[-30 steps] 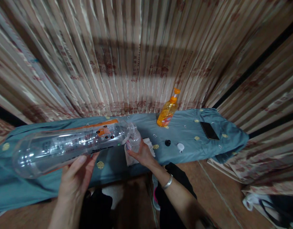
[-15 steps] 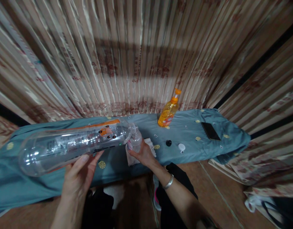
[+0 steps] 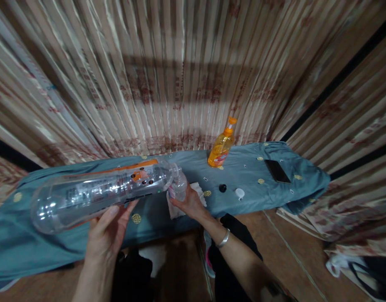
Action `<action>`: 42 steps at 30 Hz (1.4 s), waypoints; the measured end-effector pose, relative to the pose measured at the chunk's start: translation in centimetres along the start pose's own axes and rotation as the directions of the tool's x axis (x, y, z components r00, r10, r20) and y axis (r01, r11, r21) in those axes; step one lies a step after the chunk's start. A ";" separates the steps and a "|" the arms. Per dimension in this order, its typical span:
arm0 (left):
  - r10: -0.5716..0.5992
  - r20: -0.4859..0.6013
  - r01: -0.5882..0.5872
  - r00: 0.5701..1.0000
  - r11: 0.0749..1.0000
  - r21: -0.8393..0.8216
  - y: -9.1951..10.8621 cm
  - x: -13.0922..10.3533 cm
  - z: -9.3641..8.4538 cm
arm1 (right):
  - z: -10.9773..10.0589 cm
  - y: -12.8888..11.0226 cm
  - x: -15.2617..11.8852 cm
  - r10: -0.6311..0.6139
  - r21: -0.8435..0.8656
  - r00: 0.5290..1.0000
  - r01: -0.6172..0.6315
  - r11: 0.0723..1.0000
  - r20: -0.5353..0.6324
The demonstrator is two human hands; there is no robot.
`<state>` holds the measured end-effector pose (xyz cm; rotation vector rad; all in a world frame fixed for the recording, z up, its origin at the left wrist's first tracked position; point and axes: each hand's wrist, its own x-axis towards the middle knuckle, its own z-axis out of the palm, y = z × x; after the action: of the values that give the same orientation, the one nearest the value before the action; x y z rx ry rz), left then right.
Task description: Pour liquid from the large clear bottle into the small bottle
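Dim, large bottle (image 3: 95, 193) glinting — curtain (image 3: 186, 79) shadowed, soft blur

- The left hand (image 3: 106, 226) holds a large clear bottle (image 3: 101, 193) from beneath, tilted nearly flat, its neck to the right.
- The right hand (image 3: 193, 204) grips a small clear bottle (image 3: 180, 184); its mouth is at the large one's neck, contact hard to tell.
- A pale cloth (image 3: 176, 210) lies beneath the small bottle.
- An orange pump bottle (image 3: 220, 153) stands upright farther back on the teal cover (image 3: 252, 170).
- Nearer lie a black cap (image 3: 222, 188) and a white cap (image 3: 239, 193), apart.
- A dark phone (image 3: 277, 171) lies farther right.
- Behind hangs a pleated curtain (image 3: 180, 84).
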<state>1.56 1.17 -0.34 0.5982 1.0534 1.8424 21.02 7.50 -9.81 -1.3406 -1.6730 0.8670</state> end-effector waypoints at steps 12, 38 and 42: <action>-0.011 -0.003 0.011 1.000 1.000 -0.005 0.0 -0.3 -0.1 | -0.1 0.0 0.0 -0.004 -0.006 1.000 0.004 1.000 0.000; -0.005 0.029 0.006 1.000 0.999 -0.043 -0.1 -0.2 0.0 | -0.1 0.2 0.0 -0.018 -0.001 1.000 0.018 1.000 -0.002; -0.001 0.039 0.002 0.999 0.999 -0.042 -0.1 -0.1 -0.1 | -0.2 -0.1 0.0 -0.001 -0.001 1.000 0.001 1.000 0.013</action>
<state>1.63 1.04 -0.50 0.6061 0.9870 1.8398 21.16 7.50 -9.66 -1.3372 -1.6841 0.8763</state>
